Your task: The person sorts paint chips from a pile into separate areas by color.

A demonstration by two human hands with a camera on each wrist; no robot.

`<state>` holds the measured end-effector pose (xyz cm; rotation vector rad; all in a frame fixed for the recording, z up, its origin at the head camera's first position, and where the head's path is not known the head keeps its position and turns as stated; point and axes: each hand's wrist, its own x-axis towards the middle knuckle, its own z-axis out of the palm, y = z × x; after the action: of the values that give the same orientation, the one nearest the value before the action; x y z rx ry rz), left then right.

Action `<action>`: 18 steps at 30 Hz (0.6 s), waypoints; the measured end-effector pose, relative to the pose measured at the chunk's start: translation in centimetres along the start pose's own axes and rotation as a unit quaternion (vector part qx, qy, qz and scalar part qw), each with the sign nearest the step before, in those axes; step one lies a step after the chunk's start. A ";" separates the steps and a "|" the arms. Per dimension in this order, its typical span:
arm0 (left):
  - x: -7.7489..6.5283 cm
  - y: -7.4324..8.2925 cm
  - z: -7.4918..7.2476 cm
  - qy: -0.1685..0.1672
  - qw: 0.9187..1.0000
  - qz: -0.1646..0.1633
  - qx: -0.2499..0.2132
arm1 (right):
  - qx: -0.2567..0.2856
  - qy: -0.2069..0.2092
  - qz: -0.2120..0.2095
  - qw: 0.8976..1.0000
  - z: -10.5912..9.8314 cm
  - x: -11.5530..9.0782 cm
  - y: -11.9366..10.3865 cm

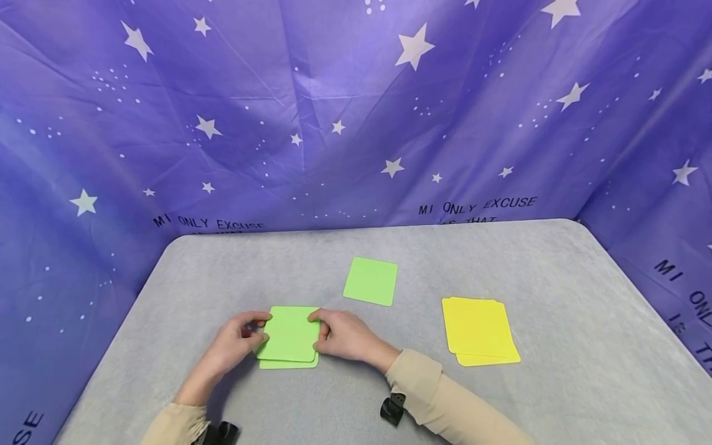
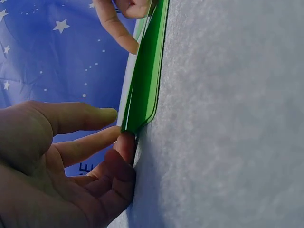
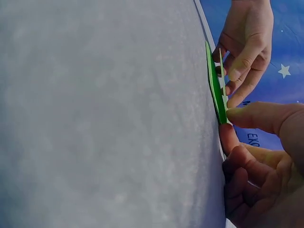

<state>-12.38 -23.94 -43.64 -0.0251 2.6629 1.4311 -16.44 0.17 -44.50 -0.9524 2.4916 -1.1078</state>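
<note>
A green square card [image 1: 288, 334] lies over at least one other green card [image 1: 289, 364], whose lower edge shows beneath it. In the left wrist view the top card [image 2: 127, 92] is lifted, with a narrow gap below it. My left hand [image 1: 233, 341] holds its left edge by the fingertips. At the opposite edge, my right hand [image 1: 346, 335] pinches it between thumb and finger; the right wrist view shows the thumb above and a finger below the green cards [image 3: 214, 88].
Farther back on the grey tabletop [image 1: 556, 278] lies a single green card [image 1: 371, 281]. A slightly fanned pile of yellow cards [image 1: 478, 326] is to the right. A purple star-patterned curtain [image 1: 334, 93] stands behind and around the table.
</note>
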 end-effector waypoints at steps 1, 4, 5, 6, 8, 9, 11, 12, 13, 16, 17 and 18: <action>0.0 0.0 -0.1 0.003 1.000 0.004 0.004 | -0.005 -0.002 0.000 1.000 0.0 0.0 -0.1; 0.1 0.0 -0.3 0.020 1.000 0.008 0.019 | -0.015 -0.006 0.000 1.000 0.0 0.0 -0.2; 0.1 0.1 -0.4 0.026 0.999 0.007 0.023 | -0.015 -0.007 -0.001 1.000 0.0 0.0 -0.2; 0.1 0.1 -0.4 0.032 0.999 0.006 0.026 | -0.014 -0.008 -0.002 1.000 0.0 0.0 -0.2; 0.1 0.2 -0.5 0.043 0.999 0.002 0.034 | -0.006 -0.008 -0.008 1.000 -0.1 -0.1 0.0; 0.2 0.3 -0.5 0.046 0.998 0.002 0.034 | 0.000 -0.007 -0.013 1.000 -0.2 -0.2 0.1; 0.3 0.5 -0.4 0.051 0.998 0.001 0.034 | 0.012 -0.005 -0.022 1.000 -0.4 -0.4 0.3; 0.3 0.5 -0.3 0.054 0.998 0.002 0.035 | 0.017 -0.003 -0.026 1.000 -0.5 -0.5 0.5; 0.4 0.6 -0.2 0.058 0.998 0.002 0.032 | 0.022 0.001 -0.031 0.999 -0.7 -0.7 0.6; 0.6 0.8 0.2 0.073 0.997 0.009 0.028 | 0.029 0.012 -0.038 0.999 -1.4 -1.1 1.0; 0.8 0.9 0.3 0.078 0.997 0.013 0.026 | 0.030 0.018 -0.039 0.999 -1.6 -1.2 1.2; 0.9 1.0 0.4 0.083 0.996 0.017 0.023 | 0.030 0.024 -0.039 0.999 -1.9 -1.4 1.4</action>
<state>-13.28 -22.99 -43.14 -0.1003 2.8423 1.4355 -16.93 2.82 -44.29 -1.0256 2.4626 -1.2359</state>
